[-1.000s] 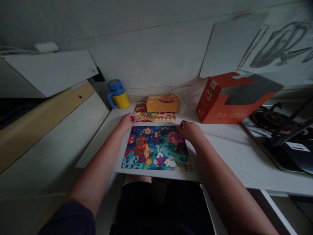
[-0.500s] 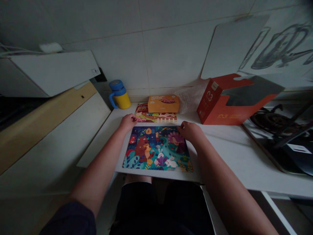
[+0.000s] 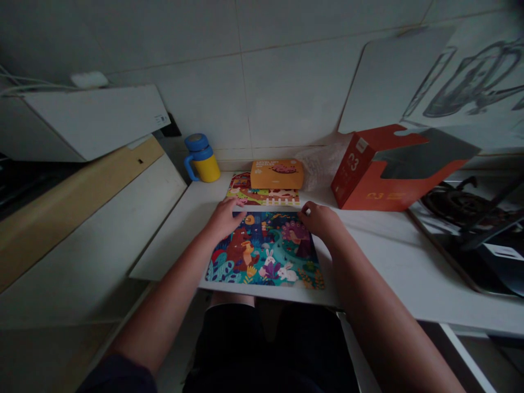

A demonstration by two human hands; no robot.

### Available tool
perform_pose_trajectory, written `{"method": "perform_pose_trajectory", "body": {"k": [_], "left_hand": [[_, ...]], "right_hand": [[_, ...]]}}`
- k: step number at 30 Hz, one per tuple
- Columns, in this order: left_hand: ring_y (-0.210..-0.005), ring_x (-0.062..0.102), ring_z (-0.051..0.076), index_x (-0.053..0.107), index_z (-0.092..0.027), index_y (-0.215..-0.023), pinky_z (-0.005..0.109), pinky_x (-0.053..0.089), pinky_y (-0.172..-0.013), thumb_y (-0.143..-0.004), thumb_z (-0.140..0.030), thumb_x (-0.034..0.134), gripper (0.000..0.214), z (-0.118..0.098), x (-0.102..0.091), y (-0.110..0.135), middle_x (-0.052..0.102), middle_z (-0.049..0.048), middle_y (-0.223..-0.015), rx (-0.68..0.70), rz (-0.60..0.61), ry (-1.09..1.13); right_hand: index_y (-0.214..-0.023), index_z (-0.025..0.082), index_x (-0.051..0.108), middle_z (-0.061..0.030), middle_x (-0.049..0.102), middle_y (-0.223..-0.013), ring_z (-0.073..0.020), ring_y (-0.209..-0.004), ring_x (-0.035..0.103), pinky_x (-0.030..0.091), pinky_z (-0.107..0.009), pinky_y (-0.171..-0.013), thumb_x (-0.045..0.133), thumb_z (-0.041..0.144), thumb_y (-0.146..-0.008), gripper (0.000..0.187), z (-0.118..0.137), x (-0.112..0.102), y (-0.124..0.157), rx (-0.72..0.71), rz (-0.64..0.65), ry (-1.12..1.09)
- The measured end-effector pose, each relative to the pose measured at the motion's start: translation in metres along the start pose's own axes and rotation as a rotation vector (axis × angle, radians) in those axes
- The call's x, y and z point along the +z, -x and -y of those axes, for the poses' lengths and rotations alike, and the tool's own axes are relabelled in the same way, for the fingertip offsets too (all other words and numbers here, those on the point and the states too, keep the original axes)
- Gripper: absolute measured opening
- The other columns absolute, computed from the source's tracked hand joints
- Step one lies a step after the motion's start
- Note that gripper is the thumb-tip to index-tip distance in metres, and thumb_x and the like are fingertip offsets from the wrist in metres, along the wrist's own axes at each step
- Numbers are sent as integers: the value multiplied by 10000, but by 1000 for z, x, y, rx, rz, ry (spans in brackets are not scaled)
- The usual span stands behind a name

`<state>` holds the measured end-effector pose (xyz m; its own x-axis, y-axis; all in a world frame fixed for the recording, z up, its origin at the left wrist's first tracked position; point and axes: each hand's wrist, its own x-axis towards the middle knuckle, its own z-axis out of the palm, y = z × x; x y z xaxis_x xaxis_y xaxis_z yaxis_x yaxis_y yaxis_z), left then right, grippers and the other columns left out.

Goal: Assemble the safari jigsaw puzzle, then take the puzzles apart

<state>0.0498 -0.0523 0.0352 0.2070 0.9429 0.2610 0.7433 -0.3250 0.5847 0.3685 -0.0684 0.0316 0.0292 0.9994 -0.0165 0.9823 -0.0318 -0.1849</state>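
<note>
A jigsaw puzzle [image 3: 266, 248] with a dark forest scene of a bear, white rabbits and a peacock lies flat near the counter's front edge. My left hand [image 3: 224, 219] rests over its upper left corner, thumb and fingers apart, and hides that corner. At the upper right corner, my right hand [image 3: 321, 219] has its fingers curled in a pinch against the puzzle's edge. Just behind lies a farm picture [image 3: 262, 197] with a barn, a cow and a white fence. An orange puzzle box [image 3: 277, 174] covers part of its back.
A yellow mug with a blue lid [image 3: 203, 161] stands back left. Crumpled clear plastic wrap [image 3: 321, 166] and a red open box [image 3: 385, 174] are at the back right, beside a gas stove [image 3: 462, 218]. A white panel [image 3: 102, 234] bounds the left side.
My left hand has shifted right and slightly toward me, from beside the farm picture onto the forest puzzle's upper left corner, its fingers spreading. My right hand has hardly moved.
</note>
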Motion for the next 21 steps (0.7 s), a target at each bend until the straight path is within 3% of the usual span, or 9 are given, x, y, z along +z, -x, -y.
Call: {"method": "perform_pose_trajectory", "body": {"k": [4, 7, 11, 16, 21], "left_hand": [[-1434, 535, 276, 689, -297, -1258, 458, 429, -1233, -941, -454, 725, 355, -61, 10, 88, 591, 72, -1523, 271, 253, -60], [-1540, 414, 288, 579, -347, -1466, 484, 384, -1280, -900, -503, 780, 621, -82, 17, 140, 484, 48, -1643, 343, 391, -127], [-1559, 393, 271, 508, -379, -1542, 513, 369, -1294, -945, -384, 757, 647, -71, 18, 166, 424, 18, -1691, 335, 396, -193], [-1519, 463, 250, 610, -370, -1450, 511, 376, -1292, -1001, -281, 680, 463, -38, 3, 173, 468, 10, -1666, 325, 340, -222], [-1482, 513, 223, 627, -385, -1436, 486, 382, -1287, -1025, -254, 640, 431, -15, -17, 178, 528, 3, -1621, 330, 337, -239]], "right_hand": [[-1252, 214, 710, -137, 805, -1093, -284, -1013, 748, 466, -328, -769, 541, 431, -1000, 373, -3, 3, -2, -10, 6, 0], [-1252, 213, 713, -137, 804, -1100, -288, -1011, 744, 478, -334, -785, 553, 447, -994, 384, -4, 6, -4, -11, 12, 6], [-1222, 204, 726, -147, 803, -1080, -300, -990, 744, 483, -342, -777, 556, 476, -989, 397, -2, 8, -4, -20, 21, 12], [-1229, 205, 716, -131, 807, -1056, -298, -967, 744, 479, -338, -764, 570, 479, -985, 395, 8, 10, 0, -58, 31, -2], [-1217, 194, 718, -126, 806, -1050, -286, -966, 741, 479, -330, -795, 614, 476, -968, 390, 24, 13, 2, -65, 59, -90]]}}
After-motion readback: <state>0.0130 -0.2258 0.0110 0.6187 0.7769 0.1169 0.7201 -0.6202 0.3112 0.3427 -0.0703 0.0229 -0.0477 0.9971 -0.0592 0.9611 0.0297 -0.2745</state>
